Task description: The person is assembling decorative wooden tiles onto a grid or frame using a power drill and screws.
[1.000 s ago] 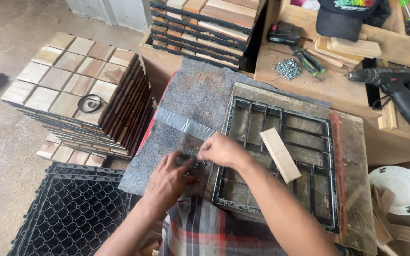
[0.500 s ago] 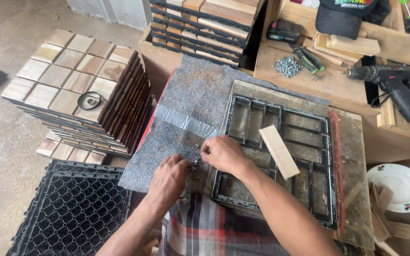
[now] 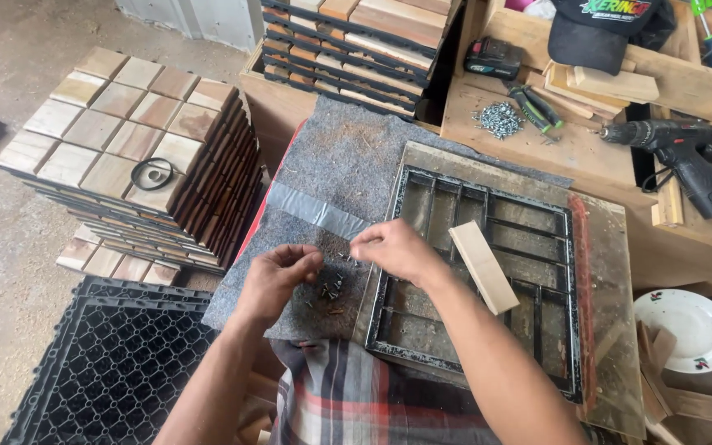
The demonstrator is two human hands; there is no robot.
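A small pile of dark screws (image 3: 331, 292) lies on a grey felt mat (image 3: 348, 156), between my two hands. My left hand (image 3: 278, 276) hovers just left of the pile, its fingertips pinched together on a few screws. My right hand (image 3: 393, 247) is above and right of the pile, thumb and fingers pinched as if on a single screw, too small to see. Its wrist rests over the left edge of a black plastic grid frame (image 3: 537, 222). A short pale wooden slat (image 3: 484, 265) lies slanted on that frame.
A stack of wooden deck tiles (image 3: 125, 140) with a black ring (image 3: 152, 174) on top stands at left, above a black mesh base (image 3: 109, 363). The bench behind holds loose screws (image 3: 498, 118), a cordless drill (image 3: 686, 156), a black cap (image 3: 611, 33) and more tiles (image 3: 356, 41). A white plate (image 3: 690, 330) sits at right.
My hands were close together over the pile; now they have drawn slightly apart, and the screws between them show. The slat and frame have not moved.
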